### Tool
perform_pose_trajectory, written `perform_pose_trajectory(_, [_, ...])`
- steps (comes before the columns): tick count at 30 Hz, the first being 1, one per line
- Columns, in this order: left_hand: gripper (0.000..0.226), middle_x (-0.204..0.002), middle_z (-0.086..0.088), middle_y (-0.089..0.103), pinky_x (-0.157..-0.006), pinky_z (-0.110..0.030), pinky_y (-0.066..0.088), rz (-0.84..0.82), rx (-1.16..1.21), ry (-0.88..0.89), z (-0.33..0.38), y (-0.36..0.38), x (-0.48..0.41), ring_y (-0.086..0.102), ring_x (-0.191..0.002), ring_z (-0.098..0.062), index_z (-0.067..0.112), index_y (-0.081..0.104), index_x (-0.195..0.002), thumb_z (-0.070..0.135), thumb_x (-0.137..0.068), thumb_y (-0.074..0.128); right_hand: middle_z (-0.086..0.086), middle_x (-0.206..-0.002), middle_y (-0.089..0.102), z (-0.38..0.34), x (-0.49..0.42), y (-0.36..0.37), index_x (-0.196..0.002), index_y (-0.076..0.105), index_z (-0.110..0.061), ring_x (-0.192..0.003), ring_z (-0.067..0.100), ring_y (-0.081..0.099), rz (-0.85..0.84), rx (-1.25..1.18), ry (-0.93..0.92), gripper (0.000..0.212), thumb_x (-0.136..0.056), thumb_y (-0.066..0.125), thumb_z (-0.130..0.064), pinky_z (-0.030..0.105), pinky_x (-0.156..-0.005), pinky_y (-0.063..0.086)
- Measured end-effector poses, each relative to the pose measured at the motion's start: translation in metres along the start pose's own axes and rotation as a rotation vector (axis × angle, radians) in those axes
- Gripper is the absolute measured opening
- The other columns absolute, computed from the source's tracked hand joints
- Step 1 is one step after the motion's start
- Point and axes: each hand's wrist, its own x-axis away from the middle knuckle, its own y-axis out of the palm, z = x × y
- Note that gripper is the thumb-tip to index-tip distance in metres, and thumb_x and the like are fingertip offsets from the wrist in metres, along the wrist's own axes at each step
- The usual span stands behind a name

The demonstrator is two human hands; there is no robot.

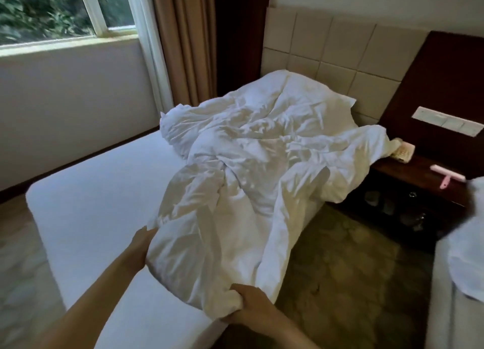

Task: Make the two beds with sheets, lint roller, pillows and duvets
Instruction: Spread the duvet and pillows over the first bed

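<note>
Step in hand: spreading the duvet (pixel 251 149) on the bed (pixel 99 207) beside the window. The fitted sheet is already on, smooth and bare along the bed's left edge and at its foot-left corner. The duvet lies crumpled from the head end down the right edge, and part of it spills over that edge toward the nightstand (pixel 419 170).

Hands: the left hand (pixel 141 246) holds the duvet's near-left fold, its fingers buried in the cloth. The right hand (pixel 251 306) is clenched round a bunched end near the foot-right corner. Both lift that end clear of the sheet.

Next move, as judged: find the duvet's true corners, then draw it toward the foot and across to the left edge so that it lies flat and square.

The pink lint roller (pixel 447 177) lies on the nightstand, apart from both hands. The second bed (pixel 458 283) shows only at the right margin.

Writing: none legible on any item.
</note>
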Motion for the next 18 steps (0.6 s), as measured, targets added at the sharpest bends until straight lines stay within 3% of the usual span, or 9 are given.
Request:
perform_pose_trajectory(6, [0.07,-0.118,-0.015,0.059,-0.071,-0.034,0.047,-0.119,-0.09,0.01,-0.049,-0.077,0.03,0.056,-0.088,-0.027,0.007,0.052,-0.128,0.036,-0.067,0.068,0.003,-0.117,0.064,-0.036,0.021,0.091,-0.114,0.063,-0.012,-0.114,0.017,0.055,0.071,-0.018,0.085,0.036,-0.08,0.07,-0.023,0.024,-0.098,0.039])
perform_pose_trajectory(8, [0.066,-0.11,-0.011,0.062,-0.072,-0.036,0.052,-0.156,-0.107,0.009,-0.07,-0.106,0.035,0.06,-0.089,-0.027,0.01,0.054,-0.124,0.038,-0.065,0.067,0.001,-0.117,0.063,-0.049,0.034,0.123,-0.113,0.064,-0.014,-0.113,0.016,0.055,0.128,-0.017,0.119,0.033,-0.081,0.068,-0.022,0.023,-0.099,0.039])
perform_pose_trajectory(11, [0.051,-0.113,-0.015,0.062,-0.076,-0.039,0.052,-0.175,-0.121,-0.007,-0.101,-0.148,0.036,0.06,-0.093,-0.031,0.006,0.052,-0.129,0.026,-0.084,0.066,-0.01,-0.101,0.062,-0.065,0.052,0.173,-0.104,0.064,-0.026,-0.103,0.01,0.058,0.224,-0.064,0.146,0.022,-0.083,0.065,-0.021,0.02,-0.097,0.042])
perform_pose_trajectory(13, [0.04,-0.103,-0.013,0.063,-0.074,-0.037,0.051,-0.179,-0.132,-0.02,-0.118,-0.174,0.045,0.059,-0.09,-0.031,0.004,0.052,-0.127,0.017,-0.089,0.059,-0.011,-0.096,0.061,-0.079,0.067,0.207,-0.104,0.066,-0.021,-0.095,0.008,0.058,0.279,-0.08,0.167,0.02,-0.085,0.061,-0.019,0.017,-0.091,0.045])
perform_pose_trajectory(16, [0.027,-0.092,-0.013,0.062,-0.067,-0.036,0.049,-0.18,-0.12,-0.006,-0.141,-0.205,0.057,0.058,-0.081,-0.029,0.002,0.055,-0.118,0.006,-0.091,0.052,-0.009,-0.09,0.063,-0.097,0.083,0.25,-0.084,0.059,-0.036,-0.092,0.01,0.062,0.334,-0.045,0.133,0.015,-0.084,0.058,-0.021,0.019,-0.086,0.048])
perform_pose_trajectory(18, [0.022,-0.093,-0.017,0.062,-0.064,-0.035,0.049,-0.185,-0.083,-0.001,-0.155,-0.222,0.063,0.057,-0.08,-0.03,0.001,0.056,-0.113,0.005,-0.092,0.048,-0.01,-0.087,0.06,-0.099,0.09,0.273,-0.084,0.06,-0.035,-0.086,0.009,0.059,0.362,-0.024,0.16,0.013,-0.084,0.057,-0.022,0.017,-0.08,0.047])
